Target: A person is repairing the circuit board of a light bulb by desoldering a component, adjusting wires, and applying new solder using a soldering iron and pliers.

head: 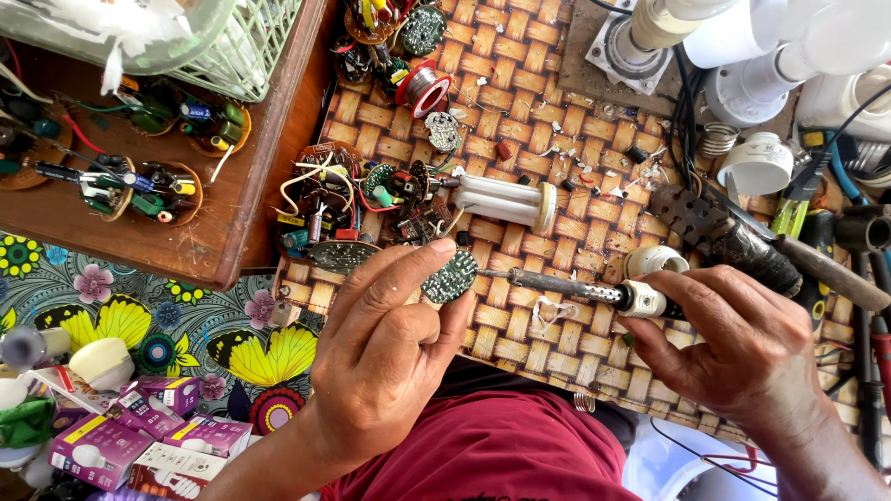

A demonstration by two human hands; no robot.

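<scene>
- Head view: the left hand [385, 357] pinches a small round circuit board [450, 278] between thumb and fingers, holding it above the woven mat [520, 102].
- The right hand [742, 348] grips the pale handle of a soldering iron [566, 288]; its long axis runs nearly level, left to right, with the dark tip pointing left and meeting the board's edge.
- A compact fluorescent tube [506, 201] lies on the mat just above the iron, near loose circuit boards and a solder spool [424, 90].
- A wooden tray [241, 195] sits at the left on a flowered cloth [186, 320], with small purple boxes [139, 431] below.
- White lamp holders [761, 83] and tools crowd the bench at the right.
</scene>
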